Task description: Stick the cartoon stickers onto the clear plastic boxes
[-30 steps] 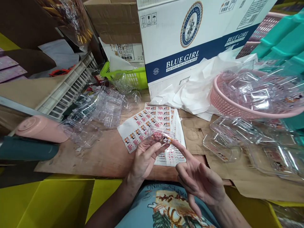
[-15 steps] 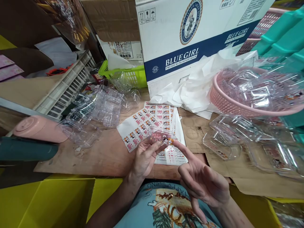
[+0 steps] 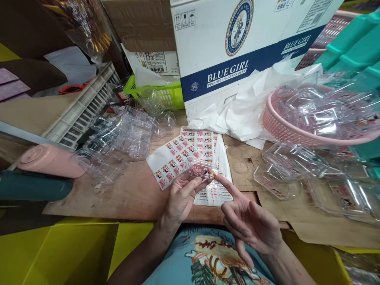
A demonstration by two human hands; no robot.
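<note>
My left hand (image 3: 181, 198) pinches a small clear plastic box (image 3: 200, 165) by its near left edge, over the sticker sheets. On the box show a pink lettered sticker (image 3: 196, 169) and a cat sticker (image 3: 209, 174). The outstretched index fingertip of my right hand (image 3: 252, 223) touches the box at the cat sticker's right side. That hand grips nothing; its thumb stands apart and the other fingers are loosely bent. Beneath lies a pile of sticker sheets (image 3: 212, 198), with one sheet (image 3: 170, 162) fanned out to the left.
Clear plastic boxes (image 3: 135, 132) are heaped at left, near a pink bottle (image 3: 49, 160) and a dark teal one (image 3: 34, 186). On the right, stickered boxes (image 3: 276, 182) lie before a pink basket (image 3: 285, 132). Crumpled white paper (image 3: 237, 118) and a beer carton (image 3: 213, 93) stand behind.
My right hand has shifted slightly left and its index finger stays against the box. The box in my left hand has tilted a little.
</note>
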